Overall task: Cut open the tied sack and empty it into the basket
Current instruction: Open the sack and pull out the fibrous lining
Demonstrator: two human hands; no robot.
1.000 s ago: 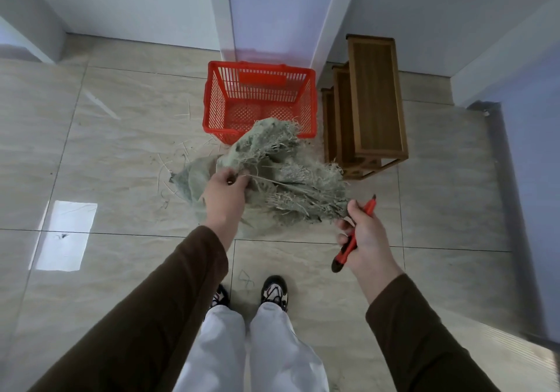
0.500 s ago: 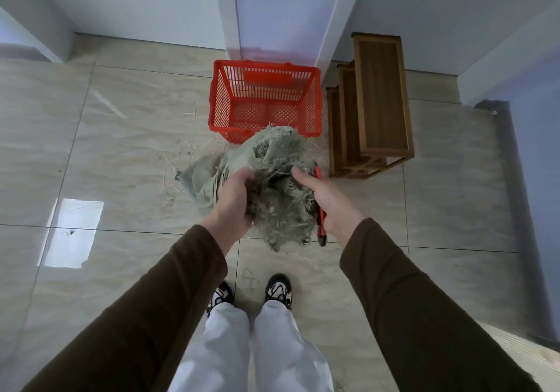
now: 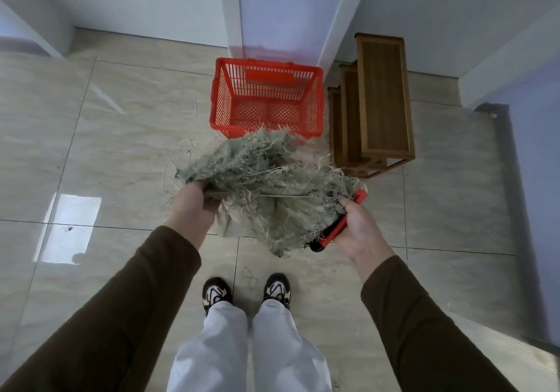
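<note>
A frayed grey-green woven sack (image 3: 266,185) hangs stretched between my two hands, above the floor and just in front of the red plastic basket (image 3: 219,101). My left hand (image 3: 194,207) grips the sack's left edge. My right hand (image 3: 356,228) holds the sack's right edge with the fingers, together with a red and black utility knife (image 3: 336,229) lying across the palm. Loose fibres dangle from the sack's torn edges. The basket's mesh bottom shows, with nothing visible in it.
A set of nested wooden stools (image 3: 378,101) stands right of the basket, against the wall. Stray fibres (image 3: 181,155) lie on the tiled floor left of the basket. My feet (image 3: 245,291) are below the sack. Walls close in behind the basket.
My right hand moved from mid-air onto the sack, then outward to the right, pulling the bunched sack wide between both hands. The knife stayed in my right hand.
</note>
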